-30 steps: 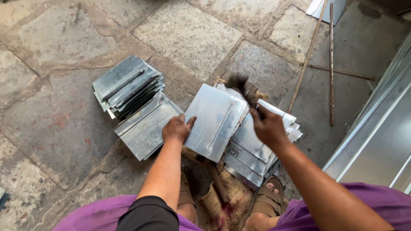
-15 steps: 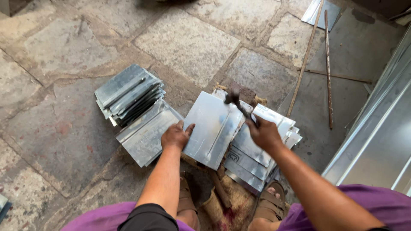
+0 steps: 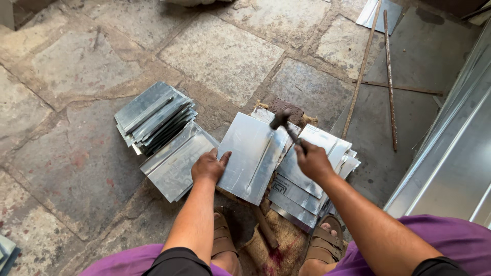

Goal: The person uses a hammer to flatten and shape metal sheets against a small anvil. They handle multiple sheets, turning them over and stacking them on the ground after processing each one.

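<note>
Against the view of a second earlier, the hammer (image 3: 283,121) had come down: its dark head, then raised and blurred above the work, now sat low over the far end of the folded metal sheet (image 3: 252,157), on or just above the raised seam that ran along the sheet's length; contact itself could not be told. That read as one blow in a run of blows along the seam. The right hand (image 3: 312,161) was closed around the hammer's handle, just right of the sheet. The left hand (image 3: 208,166) lay flat, fingers spread, pressing the sheet's near left edge, as it had before. The sheet rested tilted on a wooden block whose end showed beyond its far edge. Right of the sheet, and partly under it, lay a fanned pile of flat sheets (image 3: 307,189); left of it sat a finished stack of folded pieces (image 3: 156,117) with more sheets beside. Beyond the sheet the stone floor (image 3: 220,51) was open; far right of it long rods (image 3: 388,76) and large metal panels (image 3: 450,163) hemmed the swing.
</note>
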